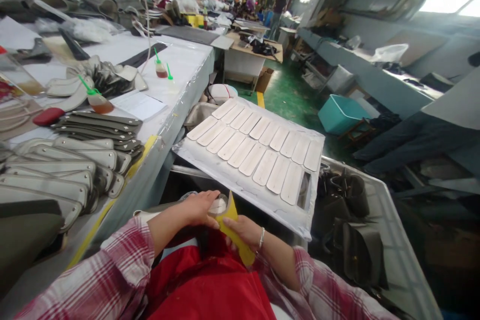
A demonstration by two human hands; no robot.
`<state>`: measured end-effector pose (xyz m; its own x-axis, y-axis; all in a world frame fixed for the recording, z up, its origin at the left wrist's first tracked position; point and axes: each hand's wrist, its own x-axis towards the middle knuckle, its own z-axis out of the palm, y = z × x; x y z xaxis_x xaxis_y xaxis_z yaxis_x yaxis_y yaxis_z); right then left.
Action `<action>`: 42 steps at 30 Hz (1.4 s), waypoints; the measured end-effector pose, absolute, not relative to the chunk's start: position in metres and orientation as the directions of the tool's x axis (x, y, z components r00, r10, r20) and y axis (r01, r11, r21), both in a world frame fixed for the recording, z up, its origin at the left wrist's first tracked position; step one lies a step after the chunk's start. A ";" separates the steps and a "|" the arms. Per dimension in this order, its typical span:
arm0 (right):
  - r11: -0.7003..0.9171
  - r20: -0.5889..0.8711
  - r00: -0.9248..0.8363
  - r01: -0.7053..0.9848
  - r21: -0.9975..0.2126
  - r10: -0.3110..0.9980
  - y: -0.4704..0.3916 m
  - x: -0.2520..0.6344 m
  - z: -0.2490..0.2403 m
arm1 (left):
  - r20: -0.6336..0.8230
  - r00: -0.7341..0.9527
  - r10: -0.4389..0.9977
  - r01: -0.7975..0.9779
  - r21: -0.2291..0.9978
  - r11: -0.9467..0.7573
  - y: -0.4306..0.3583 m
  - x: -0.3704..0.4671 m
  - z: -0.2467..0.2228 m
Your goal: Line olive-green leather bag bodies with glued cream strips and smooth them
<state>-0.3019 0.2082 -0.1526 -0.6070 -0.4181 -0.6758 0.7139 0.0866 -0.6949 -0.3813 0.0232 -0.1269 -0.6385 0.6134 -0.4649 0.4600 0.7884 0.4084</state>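
Note:
My left hand [200,208] is closed over a pale rounded piece [220,204] in front of my lap; its fingers are partly hidden behind that piece. In my right hand [243,231], between thumb and fingers, is a curved yellow sheet [245,254], its upper edge standing up beside the pale piece. An olive-grey item [165,208] shows under my left forearm. Just beyond my hands lies a white-covered board [240,182] with two rows of flat, off-white rounded strips [245,159].
On the left table [187,85] lie stacked grey-white flaps [48,175], dark strips [97,127] and green-tipped glue bottles [100,102]. A bin [393,210] of dark bags [356,250] stands at right. Farther off are a turquoise tub [341,112] and a person [278,7].

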 end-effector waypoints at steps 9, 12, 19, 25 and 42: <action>0.079 -0.694 -0.606 0.729 -0.680 -0.388 0.210 -0.297 -0.142 | -0.422 -0.680 0.600 0.457 0.396 0.796 0.019 -0.372 -0.116; -0.163 -0.608 -0.698 0.697 -0.698 -0.379 0.235 -0.300 -0.128 | -0.337 -0.745 0.575 0.469 0.348 0.812 0.010 -0.359 -0.121; -0.624 -0.373 -0.924 0.240 -0.744 0.090 0.209 -0.324 -0.121 | -0.343 -0.805 0.484 0.414 0.260 0.872 0.010 -0.347 -0.121; -0.616 -0.347 -0.892 0.103 -0.781 0.291 0.174 -0.340 -0.138 | -0.267 -0.838 0.475 0.416 0.252 0.874 0.029 -0.346 -0.128; -0.510 -0.246 -0.969 0.223 -0.831 -0.024 0.170 -0.414 -0.138 | -0.016 -0.842 0.540 0.530 0.171 0.831 0.025 -0.333 -0.147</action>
<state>-0.4145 0.1701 -0.1378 -0.9690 -0.0237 -0.2460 0.2234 -0.5098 -0.8308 -0.3326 0.0252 -0.1472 -0.8416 0.5398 -0.0162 0.5296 0.8308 0.1710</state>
